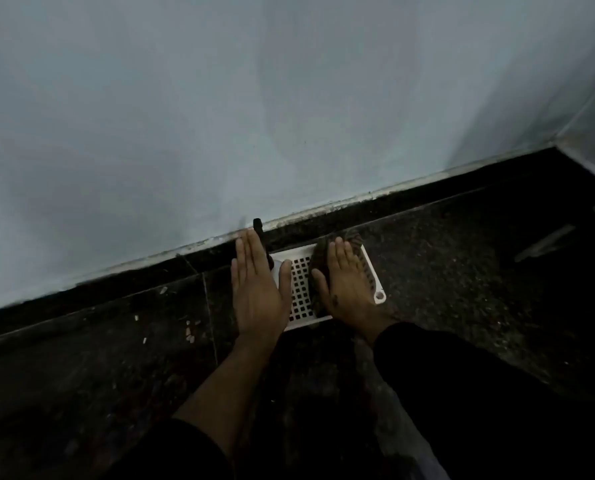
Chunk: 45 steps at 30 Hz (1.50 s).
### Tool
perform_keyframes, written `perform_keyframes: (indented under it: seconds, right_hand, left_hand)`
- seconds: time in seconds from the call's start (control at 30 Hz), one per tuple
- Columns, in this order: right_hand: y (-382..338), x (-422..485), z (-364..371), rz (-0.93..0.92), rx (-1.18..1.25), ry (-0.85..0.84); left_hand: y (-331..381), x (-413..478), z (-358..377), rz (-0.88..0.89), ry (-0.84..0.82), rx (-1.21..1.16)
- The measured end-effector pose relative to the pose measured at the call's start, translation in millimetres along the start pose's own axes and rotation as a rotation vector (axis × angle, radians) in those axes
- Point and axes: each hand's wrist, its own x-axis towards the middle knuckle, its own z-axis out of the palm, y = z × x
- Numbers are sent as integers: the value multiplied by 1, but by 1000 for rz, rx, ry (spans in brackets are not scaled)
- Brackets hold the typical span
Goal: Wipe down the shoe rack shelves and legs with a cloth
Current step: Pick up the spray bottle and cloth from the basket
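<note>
Dark sleeves point(462, 393) cover both forearms nearest the camera; the left sleeve is pushed up, leaving that forearm bare. Both arms reach to a white perforated shoe rack shelf point(301, 289), which lies flat on the dark speckled floor point(462, 271), close to the pale wall point(219, 116). Left hand point(256, 292): grip wide, fingers straight, palm down on the left end of the shelf, holding nothing. Right hand point(346, 282): grip wide, fingers spread flat, pressing a dark cloth point(318, 258) onto the right part of the shelf. A black leg point(258, 233) stands at the shelf's far left corner, behind the left hand; dim light makes its lower end hard to see. Small pale scraps point(188, 336) lie on the floor left of the shelf.
</note>
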Motion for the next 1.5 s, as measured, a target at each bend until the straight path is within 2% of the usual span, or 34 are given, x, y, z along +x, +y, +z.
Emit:
perform_keyframes:
  seconds: [0.1, 0.2, 0.37, 0.43, 0.53, 0.67, 0.8, 0.87, 0.93, 1.03, 1.1, 1.2, 1.3, 1.4, 1.5]
  right_hand:
    - [6, 0, 19, 115, 32, -54]
    - [11, -3, 38, 170, 37, -161]
    - [10, 1, 51, 198, 30, -172]
    - [9, 0, 54, 207, 13, -154]
    - [12, -2, 54, 216, 123, -90]
    - [20, 5, 60, 361, 263, 140]
    - [21, 22, 47, 432, 197, 88]
    - [16, 29, 39, 494, 226, 113]
    - [12, 32, 33, 559, 408, 154]
    - [11, 35, 25, 832, 981, 134]
    - [13, 34, 20, 910, 1246, 67]
    - [9, 31, 4, 869, 1419, -6]
    - [10, 25, -8, 855, 1578, 7]
    - [9, 15, -25, 851, 1870, 7]
    - [14, 4, -43, 686, 2148, -20]
  left_hand:
    - [0, 1, 6, -78, 37, -154]
    - [-2, 2, 12, -164, -3, -231]
    - [-7, 2, 12, -221, -18, -265]
    - [-9, 1, 13, -231, -22, -272]
    - [-10, 3, 15, -259, -31, -289]
    - [-8, 4, 14, -263, -46, -314]
    - [-9, 5, 16, -253, -31, -335]
    - [-9, 6, 17, -259, -32, -343]
    - [-11, 7, 19, -289, -49, -383]
    - [-12, 13, 21, -341, -56, -474]
    - [-10, 18, 19, -347, -57, -531]
    - [-6, 23, 17, -334, -44, -565]
    - [-4, 24, 18, -353, -5, -600]
    - [-2, 22, 18, -343, 29, -604]
    - [6, 20, 15, -301, 56, -608]
